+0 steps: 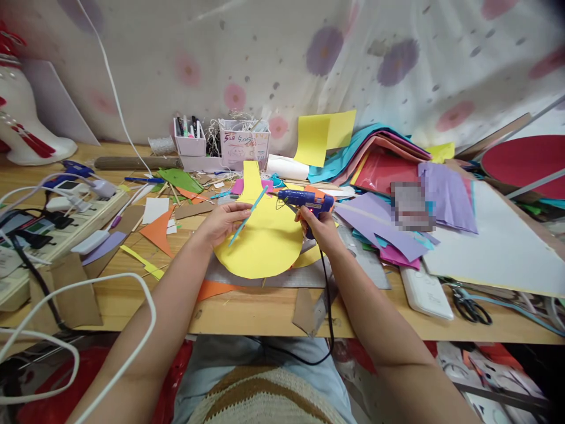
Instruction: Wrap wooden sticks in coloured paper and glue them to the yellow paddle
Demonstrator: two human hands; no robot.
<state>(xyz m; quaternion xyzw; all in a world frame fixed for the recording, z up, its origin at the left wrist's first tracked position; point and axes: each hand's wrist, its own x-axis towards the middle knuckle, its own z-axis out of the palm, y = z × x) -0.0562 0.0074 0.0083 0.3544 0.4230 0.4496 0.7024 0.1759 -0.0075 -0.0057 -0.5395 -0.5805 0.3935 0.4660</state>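
Observation:
Between its fingertips, my left hand pinches a thin blue paper strip, held at a slant. My right hand is wrapped round a blue hot glue gun, its nozzle pointing left near the strip's upper end. I cannot tell whether nozzle and strip touch. Below both hands lies a yellow paper cutout with a rounded body and a narrow neck at the top. The gun's black cord hangs down over the table's front edge.
Power strips with plugs and cables crowd the left side. Paper scraps and a pen box stand behind. At right are purple paper, a white power bank, scissors and a white board. A white cable loops over my left arm.

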